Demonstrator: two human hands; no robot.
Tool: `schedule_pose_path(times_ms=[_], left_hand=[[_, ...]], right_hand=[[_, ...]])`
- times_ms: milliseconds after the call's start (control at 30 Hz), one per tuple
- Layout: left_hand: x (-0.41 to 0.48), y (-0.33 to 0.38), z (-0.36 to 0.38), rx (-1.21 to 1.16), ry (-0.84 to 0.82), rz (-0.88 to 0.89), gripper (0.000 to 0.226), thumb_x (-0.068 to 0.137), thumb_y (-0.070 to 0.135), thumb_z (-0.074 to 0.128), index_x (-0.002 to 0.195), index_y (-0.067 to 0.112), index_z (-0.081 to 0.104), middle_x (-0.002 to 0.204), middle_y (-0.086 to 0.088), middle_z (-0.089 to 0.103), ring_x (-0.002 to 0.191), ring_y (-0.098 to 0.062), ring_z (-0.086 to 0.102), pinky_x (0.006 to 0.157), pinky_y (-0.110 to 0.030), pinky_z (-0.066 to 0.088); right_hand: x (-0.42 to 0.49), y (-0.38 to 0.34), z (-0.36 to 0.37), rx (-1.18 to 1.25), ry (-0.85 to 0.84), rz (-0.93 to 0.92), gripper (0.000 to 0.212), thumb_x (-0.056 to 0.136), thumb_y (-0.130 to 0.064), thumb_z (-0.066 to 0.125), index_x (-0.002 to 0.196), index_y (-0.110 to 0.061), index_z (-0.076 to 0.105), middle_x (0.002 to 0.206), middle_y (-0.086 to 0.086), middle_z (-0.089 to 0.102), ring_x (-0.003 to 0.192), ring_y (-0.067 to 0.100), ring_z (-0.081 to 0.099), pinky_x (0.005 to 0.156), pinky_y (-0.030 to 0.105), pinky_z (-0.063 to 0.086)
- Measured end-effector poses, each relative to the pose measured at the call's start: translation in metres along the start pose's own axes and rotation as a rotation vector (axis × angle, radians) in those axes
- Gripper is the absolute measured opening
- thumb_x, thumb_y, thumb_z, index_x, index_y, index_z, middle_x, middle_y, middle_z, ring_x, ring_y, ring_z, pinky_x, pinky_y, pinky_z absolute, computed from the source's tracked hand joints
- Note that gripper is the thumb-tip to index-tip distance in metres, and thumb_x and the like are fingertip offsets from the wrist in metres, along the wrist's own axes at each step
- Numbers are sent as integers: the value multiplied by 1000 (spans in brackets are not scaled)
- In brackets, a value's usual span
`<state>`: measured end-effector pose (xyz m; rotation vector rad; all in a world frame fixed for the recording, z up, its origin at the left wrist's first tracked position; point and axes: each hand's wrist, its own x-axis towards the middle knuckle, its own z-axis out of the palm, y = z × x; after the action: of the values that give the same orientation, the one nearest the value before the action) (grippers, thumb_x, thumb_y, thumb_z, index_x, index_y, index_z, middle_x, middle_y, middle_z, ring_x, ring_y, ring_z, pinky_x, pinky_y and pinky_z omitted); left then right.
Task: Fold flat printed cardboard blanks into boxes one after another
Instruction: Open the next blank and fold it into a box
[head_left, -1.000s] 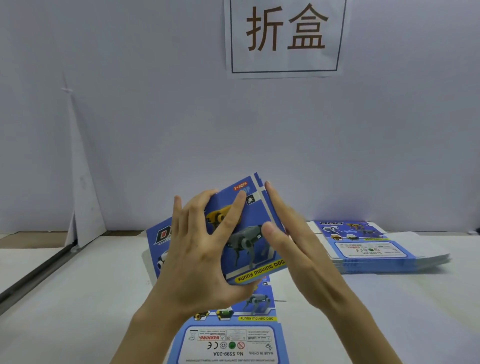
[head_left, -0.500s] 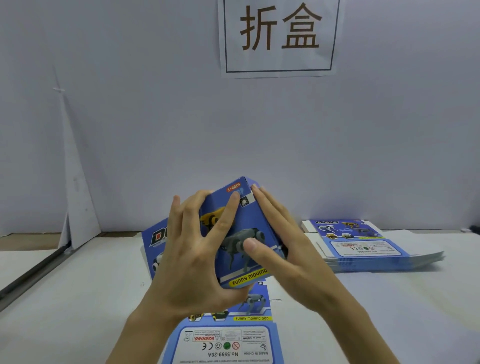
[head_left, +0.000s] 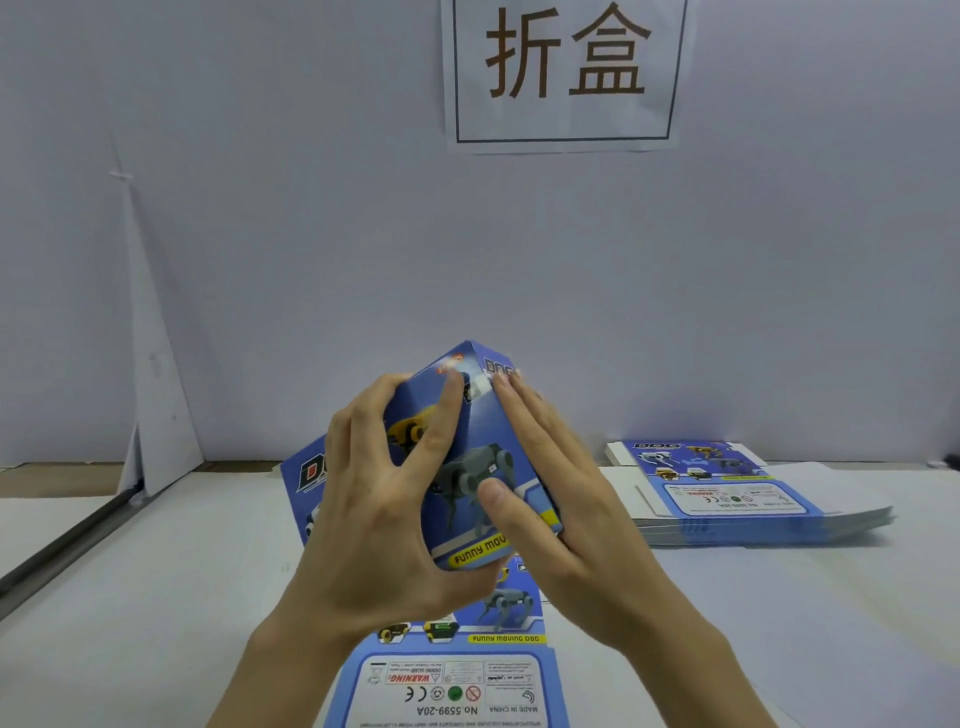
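**Two hands shape a blue toy-dog box above the table**

Head view: The left hand (head_left: 379, 499) grips the box (head_left: 470, 457), fingers curled over its printed front and thumb tucked under the lower edge. The right hand (head_left: 563, 499) lies with straight fingers along the box's right side panel, its thumb pressing the front face. The box is tilted, one corner up, off the table (head_left: 156, 597). Below both hands a flat blank (head_left: 452, 680) lies on the table. To the right of the right hand sits a stack of blanks (head_left: 727, 501). A paper sign (head_left: 566, 73) hangs on the wall above.
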<state>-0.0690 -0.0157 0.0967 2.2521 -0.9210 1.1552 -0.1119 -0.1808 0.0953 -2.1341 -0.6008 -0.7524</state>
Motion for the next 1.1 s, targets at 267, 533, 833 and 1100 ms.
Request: schedule_pose_path(times_ms=[267,533,833,1100], left_hand=[[-2,4,8,-35,5,-7,111,58,63,61,149,16,19,141,-19,28,128,-25,34,94,-36,38],[1,3,7,-91,4,-123,123,59,68,61,151,14,-1,150,-4,17,141,-25,21,105,-57,38],[-3,4,14,-149,56,-69,110,64,56,61,148,4,10,146,-10,23,136,-12,21,106,-34,31],[-4,-8,19,-60,-69,144,109,67,59,65,147,6,13,154,-10,18,147,-25,14,118,-54,9]], right_hand=[[0,-4,3,-140,-44,-35,61,94,-48,41,144,-51,8,159,-23,5,145,-3,-7,121,33,11],[-3,6,-8,42,-48,-67,79,87,-40,62,150,-41,14,157,-26,7,144,-4,13,111,24,35],[-3,0,20,-371,72,-137,55,96,-55,32,147,-42,15,160,-7,15,148,14,5,114,30,17],[-4,3,27,230,4,237,96,76,-55,60,138,-64,-13,158,-20,8,145,3,15,114,35,31]])
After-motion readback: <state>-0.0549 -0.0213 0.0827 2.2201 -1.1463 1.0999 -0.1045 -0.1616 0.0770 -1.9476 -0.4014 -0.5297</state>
